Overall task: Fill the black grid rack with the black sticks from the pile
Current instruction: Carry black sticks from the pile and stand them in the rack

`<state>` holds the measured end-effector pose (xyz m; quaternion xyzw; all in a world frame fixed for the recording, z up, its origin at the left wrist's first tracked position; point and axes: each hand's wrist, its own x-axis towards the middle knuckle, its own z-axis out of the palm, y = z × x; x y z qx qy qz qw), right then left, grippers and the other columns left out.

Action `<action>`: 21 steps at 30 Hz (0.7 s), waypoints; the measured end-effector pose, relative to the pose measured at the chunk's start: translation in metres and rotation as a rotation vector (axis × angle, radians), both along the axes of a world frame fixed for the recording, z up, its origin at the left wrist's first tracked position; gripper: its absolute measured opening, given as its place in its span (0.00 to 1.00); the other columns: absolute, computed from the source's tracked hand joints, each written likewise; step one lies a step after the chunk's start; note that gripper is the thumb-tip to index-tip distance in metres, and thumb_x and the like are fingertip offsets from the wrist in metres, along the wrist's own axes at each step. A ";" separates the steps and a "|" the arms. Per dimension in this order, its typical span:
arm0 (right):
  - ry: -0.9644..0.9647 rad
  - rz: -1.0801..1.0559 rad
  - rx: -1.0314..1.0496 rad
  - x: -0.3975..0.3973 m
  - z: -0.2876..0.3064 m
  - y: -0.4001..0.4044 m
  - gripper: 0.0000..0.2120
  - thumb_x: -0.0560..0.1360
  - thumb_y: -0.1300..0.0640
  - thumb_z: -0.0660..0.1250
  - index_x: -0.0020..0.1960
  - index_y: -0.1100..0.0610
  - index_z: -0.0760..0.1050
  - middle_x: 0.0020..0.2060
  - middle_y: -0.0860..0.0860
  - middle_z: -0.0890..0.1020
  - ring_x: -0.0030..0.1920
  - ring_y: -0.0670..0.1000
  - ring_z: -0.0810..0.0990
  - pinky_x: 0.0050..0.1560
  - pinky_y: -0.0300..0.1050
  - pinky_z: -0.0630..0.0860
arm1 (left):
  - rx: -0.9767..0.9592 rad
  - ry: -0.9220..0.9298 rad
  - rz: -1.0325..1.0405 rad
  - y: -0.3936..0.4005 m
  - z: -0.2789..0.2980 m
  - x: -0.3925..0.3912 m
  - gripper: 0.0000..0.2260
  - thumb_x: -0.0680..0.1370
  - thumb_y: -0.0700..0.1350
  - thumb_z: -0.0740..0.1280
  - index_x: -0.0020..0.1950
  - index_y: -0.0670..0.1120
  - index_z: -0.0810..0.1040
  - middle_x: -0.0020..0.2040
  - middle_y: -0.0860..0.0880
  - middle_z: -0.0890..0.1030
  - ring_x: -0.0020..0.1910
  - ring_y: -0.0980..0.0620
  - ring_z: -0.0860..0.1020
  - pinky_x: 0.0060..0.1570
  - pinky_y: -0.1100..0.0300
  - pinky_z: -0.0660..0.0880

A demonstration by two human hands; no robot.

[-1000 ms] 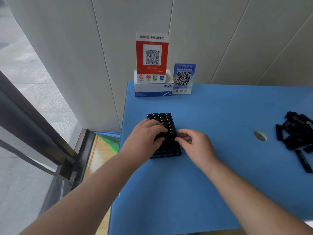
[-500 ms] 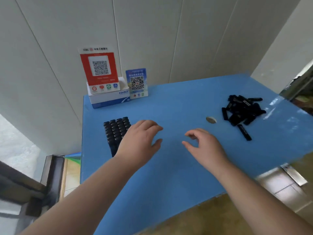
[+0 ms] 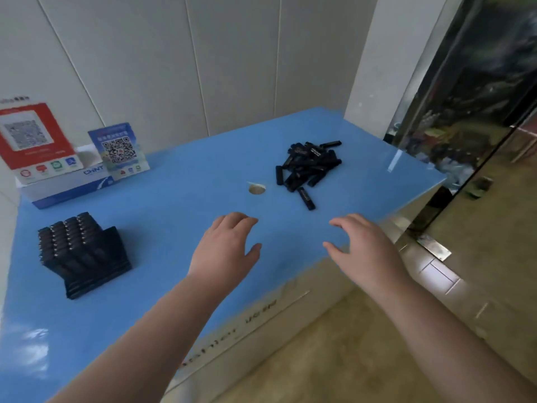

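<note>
The black grid rack (image 3: pixel 87 257) stands at the left of the blue table (image 3: pixel 162 216), with several black sticks upright in its far rows. A pile of black sticks (image 3: pixel 308 167) lies at the far right, one stick (image 3: pixel 306 198) loose just in front of it. My left hand (image 3: pixel 225 247) hovers over the middle of the table, fingers relaxed, holding nothing. My right hand (image 3: pixel 363 248) hovers near the table's front right edge, also relaxed and empty. Both hands are well short of the pile and apart from the rack.
A round hole (image 3: pixel 257 189) sits in the tabletop left of the pile. A white and blue box (image 3: pixel 66 187) with a red QR sign (image 3: pixel 32 138) and a blue QR card (image 3: pixel 119 149) stands at the back left. A glass door (image 3: pixel 476 112) is to the right.
Both hands have left the rack and moved right across the table towards the pile. The view has swung right, so the rack now sits far left.
</note>
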<state>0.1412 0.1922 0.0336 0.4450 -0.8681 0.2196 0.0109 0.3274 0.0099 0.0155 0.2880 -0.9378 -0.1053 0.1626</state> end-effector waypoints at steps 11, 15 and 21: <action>-0.006 -0.034 0.003 -0.084 0.009 0.075 0.21 0.77 0.46 0.69 0.68 0.52 0.74 0.62 0.44 0.77 0.64 0.48 0.75 0.62 0.44 0.74 | 0.095 -0.090 0.016 0.080 -0.005 -0.096 0.25 0.81 0.55 0.62 0.75 0.48 0.66 0.71 0.52 0.69 0.71 0.51 0.66 0.68 0.58 0.66; 0.000 -0.024 -0.009 -0.103 0.005 0.076 0.20 0.78 0.47 0.69 0.67 0.52 0.75 0.61 0.45 0.77 0.63 0.47 0.76 0.61 0.43 0.74 | 0.107 -0.098 0.007 0.079 -0.006 -0.126 0.24 0.81 0.56 0.61 0.75 0.48 0.66 0.71 0.52 0.68 0.70 0.51 0.67 0.66 0.58 0.67; -0.017 -0.006 0.011 -0.137 -0.011 0.057 0.19 0.78 0.46 0.68 0.66 0.51 0.75 0.60 0.44 0.77 0.63 0.47 0.75 0.62 0.43 0.74 | 0.177 -0.125 0.067 0.049 -0.019 -0.167 0.24 0.81 0.55 0.61 0.75 0.46 0.67 0.70 0.50 0.70 0.67 0.48 0.71 0.63 0.55 0.70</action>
